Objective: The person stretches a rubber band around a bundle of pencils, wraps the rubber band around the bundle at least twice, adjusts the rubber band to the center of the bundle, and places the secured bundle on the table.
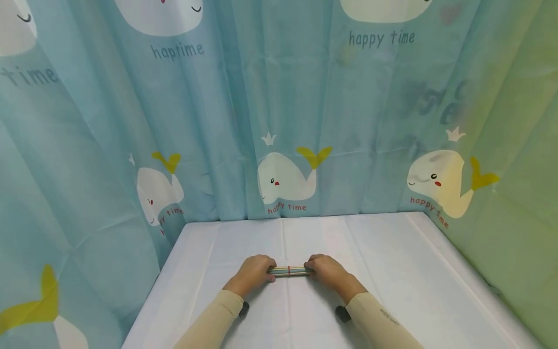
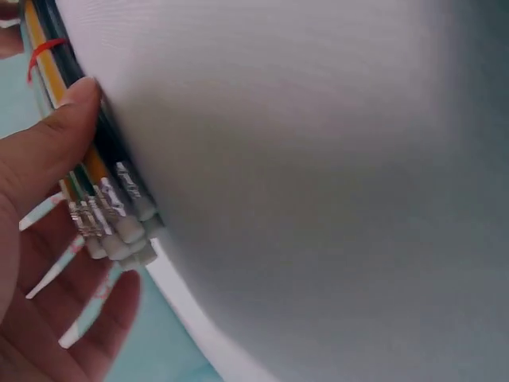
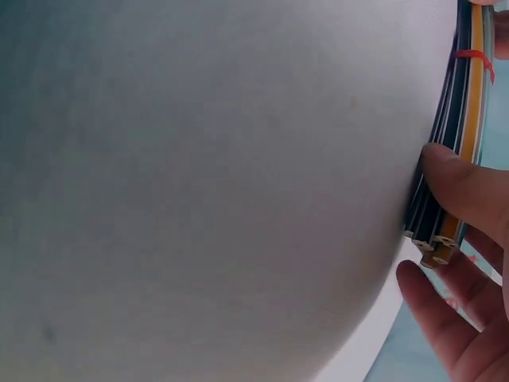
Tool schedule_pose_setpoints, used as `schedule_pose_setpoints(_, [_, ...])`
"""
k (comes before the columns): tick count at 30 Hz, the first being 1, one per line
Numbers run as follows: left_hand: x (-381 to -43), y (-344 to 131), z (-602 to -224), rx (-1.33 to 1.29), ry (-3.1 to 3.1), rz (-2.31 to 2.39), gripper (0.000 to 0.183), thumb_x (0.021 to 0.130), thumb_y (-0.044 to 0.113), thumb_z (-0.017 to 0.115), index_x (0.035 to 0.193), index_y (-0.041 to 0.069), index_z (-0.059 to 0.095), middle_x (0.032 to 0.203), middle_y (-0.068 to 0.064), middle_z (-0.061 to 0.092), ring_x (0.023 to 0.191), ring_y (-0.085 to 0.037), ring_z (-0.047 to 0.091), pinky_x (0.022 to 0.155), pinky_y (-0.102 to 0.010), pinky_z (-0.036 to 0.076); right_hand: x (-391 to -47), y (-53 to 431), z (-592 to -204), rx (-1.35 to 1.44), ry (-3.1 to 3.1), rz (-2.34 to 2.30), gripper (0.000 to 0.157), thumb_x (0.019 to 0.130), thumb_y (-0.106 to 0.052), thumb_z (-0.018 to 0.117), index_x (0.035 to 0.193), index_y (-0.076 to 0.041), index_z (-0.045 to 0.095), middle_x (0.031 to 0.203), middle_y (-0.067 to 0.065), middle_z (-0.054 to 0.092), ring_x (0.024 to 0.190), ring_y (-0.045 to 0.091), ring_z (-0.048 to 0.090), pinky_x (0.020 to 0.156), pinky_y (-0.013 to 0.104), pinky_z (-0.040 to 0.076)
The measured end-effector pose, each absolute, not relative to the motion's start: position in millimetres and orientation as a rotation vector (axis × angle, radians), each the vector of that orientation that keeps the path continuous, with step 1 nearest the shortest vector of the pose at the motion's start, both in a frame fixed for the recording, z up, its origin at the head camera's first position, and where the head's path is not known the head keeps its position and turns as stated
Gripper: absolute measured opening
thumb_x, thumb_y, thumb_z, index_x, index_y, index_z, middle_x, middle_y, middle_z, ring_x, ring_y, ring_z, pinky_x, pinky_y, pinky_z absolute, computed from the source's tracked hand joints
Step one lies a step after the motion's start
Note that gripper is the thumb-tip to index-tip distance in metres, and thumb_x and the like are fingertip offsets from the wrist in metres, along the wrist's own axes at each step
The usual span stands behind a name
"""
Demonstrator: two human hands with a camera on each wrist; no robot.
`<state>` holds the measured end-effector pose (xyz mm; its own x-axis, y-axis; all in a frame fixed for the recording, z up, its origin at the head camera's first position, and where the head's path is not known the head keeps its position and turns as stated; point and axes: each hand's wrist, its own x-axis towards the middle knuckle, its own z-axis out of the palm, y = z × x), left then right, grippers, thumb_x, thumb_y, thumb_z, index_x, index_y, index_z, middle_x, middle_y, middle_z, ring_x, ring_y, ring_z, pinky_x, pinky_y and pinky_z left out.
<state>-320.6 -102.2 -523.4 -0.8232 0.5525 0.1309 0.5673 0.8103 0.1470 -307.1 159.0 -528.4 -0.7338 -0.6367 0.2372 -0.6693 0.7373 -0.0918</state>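
A bundle of pencils (image 1: 281,271) lies crosswise between my two hands, tied round the middle by a red band (image 1: 289,268). My left hand (image 1: 254,274) grips its left end. In the left wrist view the thumb presses on the pencils, and pale erasers (image 2: 126,231) in metal sleeves stick out past it. At the other end my right hand (image 1: 330,272) holds on, thumb over the dark and orange pencils (image 3: 452,119) in the right wrist view. Flat, unsharpened pencil ends (image 3: 433,248) show there beyond the thumb.
Under the hands spreads a table with a white cloth (image 1: 283,320). Blue curtains (image 1: 235,121) printed with whales hang behind and to the left, with a greenish stretch of curtain (image 1: 523,218) along the right edge.
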Motion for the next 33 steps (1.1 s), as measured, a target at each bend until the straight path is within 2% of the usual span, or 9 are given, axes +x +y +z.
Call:
schedule_pose_setpoints(4, [-321,-105,-523,-0.825,-2.991,-0.456,0.038,0.074,0.037,0.081,0.102,0.013,0.073,0.093,0.004,0.069,0.087,-0.013,0.063,0.079,-0.034,0.05,-308,162,-530,0.958,-2.841,0.477,0.032,0.078,-0.012,0.079,0.108,-0.007,0.071,0.099,0.0,0.067,0.093,0.017,0.064,0.081,0.033,0.051])
schedule_pose_setpoints(8, [-321,-114,-525,-0.675,-3.021,-0.847,0.044,0.085,0.041,0.072,0.114,0.007,0.068,0.104,-0.004,0.068,0.098,-0.023,0.063,0.086,-0.042,0.049,-311,168,-532,0.684,-2.97,0.856,0.04,0.087,-0.024,0.073,0.121,-0.005,0.067,0.115,0.006,0.067,0.11,0.026,0.061,0.093,0.043,0.047])
schedule_pose_setpoints(12, [-325,-120,-529,-0.479,-2.872,-1.25,0.038,0.097,0.037,0.057,0.114,0.004,0.066,0.105,-0.007,0.068,0.101,-0.028,0.063,0.088,-0.048,0.048,-317,173,-534,0.356,-2.857,1.292,0.04,0.099,-0.03,0.054,0.122,0.001,0.065,0.12,0.013,0.065,0.119,0.034,0.056,0.1,0.049,0.041])
schedule_pose_setpoints(16, [-327,-119,-536,-0.33,-2.664,-1.583,0.042,0.103,0.032,0.044,0.117,-0.003,0.063,0.111,-0.013,0.067,0.112,-0.033,0.059,0.096,-0.05,0.043,-321,171,-541,0.2,-2.575,1.758,0.056,0.106,-0.034,0.034,0.125,0.014,0.056,0.123,0.025,0.061,0.121,0.04,0.053,0.101,0.05,0.039])
schedule_pose_setpoints(19, [-327,-114,-542,-0.289,-2.522,-1.811,0.051,0.106,0.033,0.034,0.125,-0.009,0.055,0.121,-0.022,0.062,0.122,-0.039,0.052,0.103,-0.052,0.037,-321,165,-546,0.18,-2.423,1.99,0.068,0.107,-0.04,0.021,0.134,0.018,0.042,0.135,0.03,0.05,0.129,0.043,0.044,0.106,0.05,0.033])
schedule_pose_setpoints(23, [-326,-106,-546,-0.253,-2.371,-2.04,0.064,0.106,0.041,0.023,0.137,-0.012,0.04,0.137,-0.029,0.048,0.134,-0.045,0.035,0.11,-0.055,0.021,-319,155,-550,0.182,-2.356,2.101,0.076,0.104,-0.048,0.013,0.142,0.016,0.03,0.146,0.029,0.035,0.138,0.043,0.028,0.111,0.051,0.021])
schedule_pose_setpoints(26, [-324,-102,-547,-0.217,-2.254,-2.219,0.075,0.103,0.052,0.019,0.144,-0.009,0.031,0.147,-0.027,0.036,0.141,-0.044,0.021,0.113,-0.054,0.009,-317,149,-552,0.153,-2.338,2.119,0.078,0.103,-0.051,0.013,0.144,0.013,0.029,0.15,0.027,0.03,0.141,0.041,0.023,0.113,0.05,0.016])
schedule_pose_setpoints(29, [-322,-100,-545,-0.209,-2.111,-2.383,0.084,0.1,0.06,0.016,0.148,-0.008,0.022,0.153,-0.026,0.025,0.144,-0.043,0.011,0.114,-0.053,0.002,-316,145,-553,0.116,-2.316,2.118,0.076,0.104,-0.05,0.013,0.145,0.011,0.03,0.151,0.025,0.029,0.142,0.039,0.02,0.114,0.05,0.013])
schedule_pose_setpoints(33, [-321,-99,-544,-0.214,-1.944,-2.505,0.087,0.098,0.063,0.016,0.149,-0.008,0.018,0.155,-0.028,0.02,0.145,-0.04,0.008,0.114,-0.05,-0.001,-315,142,-554,0.095,-2.3,2.096,0.076,0.104,-0.05,0.014,0.144,0.012,0.031,0.151,0.025,0.03,0.142,0.039,0.02,0.114,0.049,0.012])
